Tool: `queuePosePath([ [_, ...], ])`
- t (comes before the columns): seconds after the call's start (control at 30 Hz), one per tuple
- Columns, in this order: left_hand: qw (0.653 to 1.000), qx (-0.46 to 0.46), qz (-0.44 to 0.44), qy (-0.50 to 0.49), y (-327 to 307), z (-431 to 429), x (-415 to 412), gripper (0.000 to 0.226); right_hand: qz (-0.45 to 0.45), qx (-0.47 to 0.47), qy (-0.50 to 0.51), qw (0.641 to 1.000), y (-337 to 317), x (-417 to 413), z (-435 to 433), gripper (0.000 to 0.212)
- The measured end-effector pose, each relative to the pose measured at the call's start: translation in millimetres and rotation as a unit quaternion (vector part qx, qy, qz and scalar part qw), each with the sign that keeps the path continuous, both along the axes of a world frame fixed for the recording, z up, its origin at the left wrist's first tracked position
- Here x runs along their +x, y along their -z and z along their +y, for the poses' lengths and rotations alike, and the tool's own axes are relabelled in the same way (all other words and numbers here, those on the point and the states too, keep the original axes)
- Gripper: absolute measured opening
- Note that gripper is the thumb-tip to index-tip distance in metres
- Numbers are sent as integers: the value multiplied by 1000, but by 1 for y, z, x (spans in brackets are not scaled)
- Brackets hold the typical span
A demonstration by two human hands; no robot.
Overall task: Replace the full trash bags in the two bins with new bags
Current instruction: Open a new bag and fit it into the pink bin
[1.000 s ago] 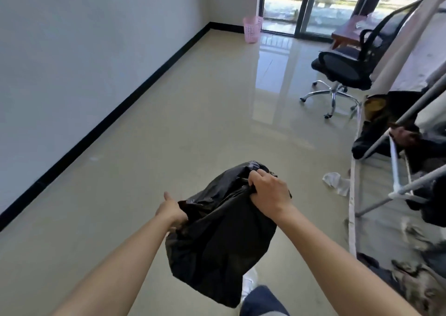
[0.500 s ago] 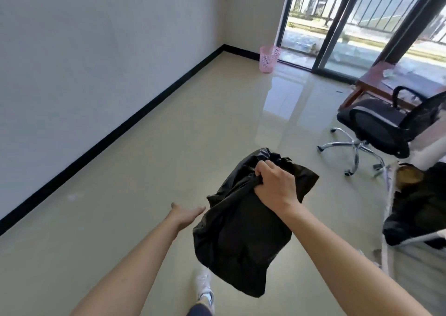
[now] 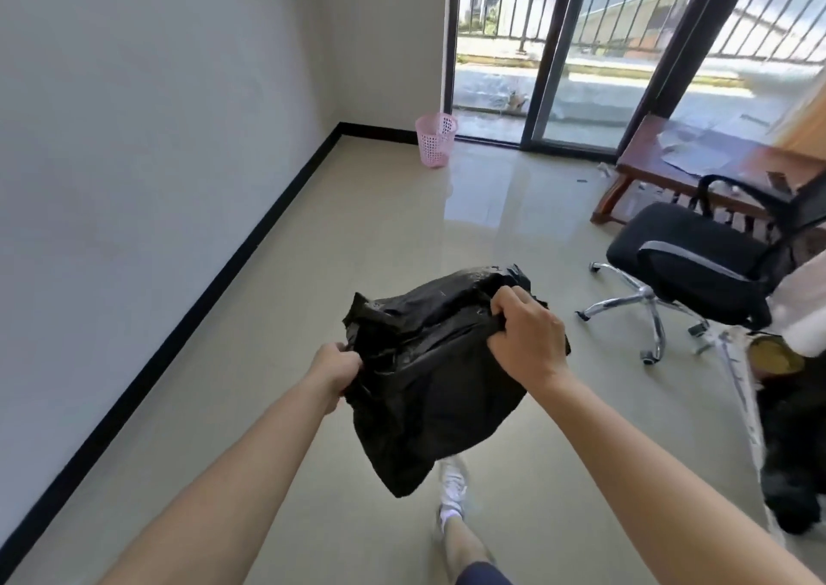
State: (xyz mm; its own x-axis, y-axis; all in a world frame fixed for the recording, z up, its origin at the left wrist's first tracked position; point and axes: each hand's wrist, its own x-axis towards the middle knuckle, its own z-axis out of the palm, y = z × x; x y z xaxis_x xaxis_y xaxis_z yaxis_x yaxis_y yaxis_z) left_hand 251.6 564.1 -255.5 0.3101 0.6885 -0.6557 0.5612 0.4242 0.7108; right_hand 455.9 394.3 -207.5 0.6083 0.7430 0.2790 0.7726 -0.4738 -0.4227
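A black trash bag [image 3: 429, 387] hangs in front of me above the floor, crumpled and slack. My left hand [image 3: 336, 367] grips its left edge. My right hand [image 3: 527, 338] is closed on its upper right edge, stretching the top between the two hands. A pink perforated bin [image 3: 435, 139] stands in the far corner by the glass door, with no bag visible in it.
A black office chair [image 3: 688, 271] on a chrome base stands to the right, with a wooden table [image 3: 670, 168] behind it. Dark clutter and a white rack [image 3: 742, 387] crowd the right edge. The white wall with black baseboard [image 3: 214, 280] runs along the left. My white shoe [image 3: 452, 486] steps forward.
My left hand, open and off the bag half a second ago, has taken hold of its left edge again. The view has lifted and come nearer the pink bin.
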Motion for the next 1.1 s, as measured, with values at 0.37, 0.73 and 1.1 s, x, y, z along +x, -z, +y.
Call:
queuePosePath([
  [0.37, 975, 202, -85, -46, -89, 254, 220, 18, 248, -135, -12, 959, 7, 212, 271, 63],
  [0.73, 940, 332, -77, 5, -64, 528, 372, 27, 143, -211, -59, 965, -1, 370, 587, 41],
  [1.1, 687, 646, 88, 320, -70, 741, 576, 55, 251, -103, 28, 962, -36, 543, 784, 40],
])
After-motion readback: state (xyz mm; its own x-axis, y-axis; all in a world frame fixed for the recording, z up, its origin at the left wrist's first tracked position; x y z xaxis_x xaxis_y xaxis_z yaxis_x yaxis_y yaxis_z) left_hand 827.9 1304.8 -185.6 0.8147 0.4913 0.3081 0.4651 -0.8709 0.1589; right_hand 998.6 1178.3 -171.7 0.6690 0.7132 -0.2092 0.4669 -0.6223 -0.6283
